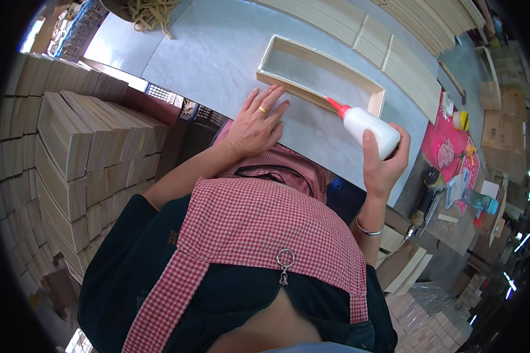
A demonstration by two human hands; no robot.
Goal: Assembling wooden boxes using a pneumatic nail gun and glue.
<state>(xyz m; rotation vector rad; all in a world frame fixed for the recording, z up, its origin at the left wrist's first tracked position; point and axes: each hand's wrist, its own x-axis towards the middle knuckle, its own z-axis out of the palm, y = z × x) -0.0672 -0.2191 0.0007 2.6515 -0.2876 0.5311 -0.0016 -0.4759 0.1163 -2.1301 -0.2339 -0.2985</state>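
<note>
While the left hand [258,122] lies flat, fingers spread, on the pale grey table [218,53] just beside the shallow rectangular wooden frame [321,73], the right hand [383,162] is wrapped around a white plastic glue bottle [371,130], its red nozzle touching the frame's near rail.

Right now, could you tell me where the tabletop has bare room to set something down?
The table is bare between the rope coil and the wooden frame, and just in front of the frame, between the left hand and the right hand holding the glue bottle. The far side is crowded with stacked wooden slats.
</note>
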